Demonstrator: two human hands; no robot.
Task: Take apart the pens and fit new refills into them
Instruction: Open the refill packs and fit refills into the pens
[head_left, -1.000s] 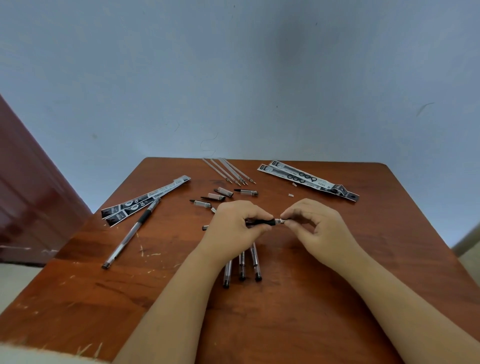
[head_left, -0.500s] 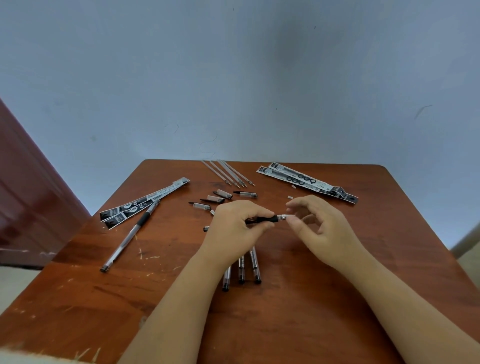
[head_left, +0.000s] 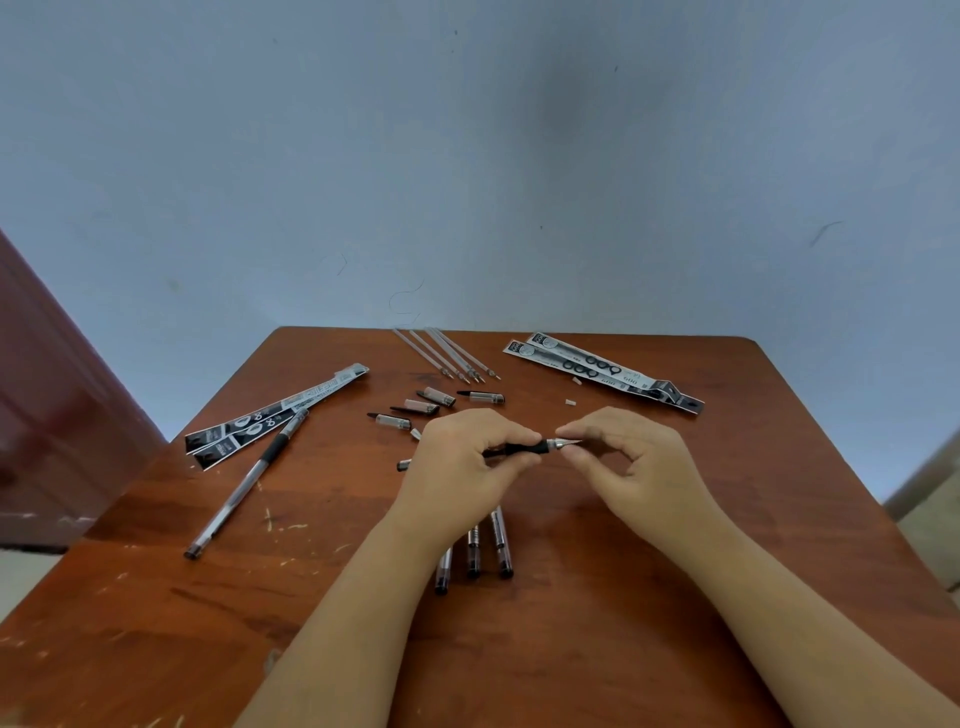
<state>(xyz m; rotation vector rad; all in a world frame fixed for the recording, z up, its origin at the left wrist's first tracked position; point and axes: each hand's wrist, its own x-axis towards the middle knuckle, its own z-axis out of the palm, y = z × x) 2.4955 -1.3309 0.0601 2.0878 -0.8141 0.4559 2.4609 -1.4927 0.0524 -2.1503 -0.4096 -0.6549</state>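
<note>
Wooden table (head_left: 649, 597) mid-surface | left hand (head_left: 460, 457) grips pen (head_left: 524, 448) | right hand (head_left: 631, 457) pinches its tip, well inside edges

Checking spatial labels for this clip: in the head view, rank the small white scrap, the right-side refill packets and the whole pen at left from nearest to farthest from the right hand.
1. Small white scrap, just beyond the right hand.
2. Refill packets, far right.
3. Whole pen, far left.

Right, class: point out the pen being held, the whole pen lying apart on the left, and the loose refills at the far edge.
held pen (head_left: 524, 448), head view, black grip section.
whole pen (head_left: 244, 483), head view, clear barrel.
loose refills (head_left: 447, 353), head view, mid-tubes.
</note>
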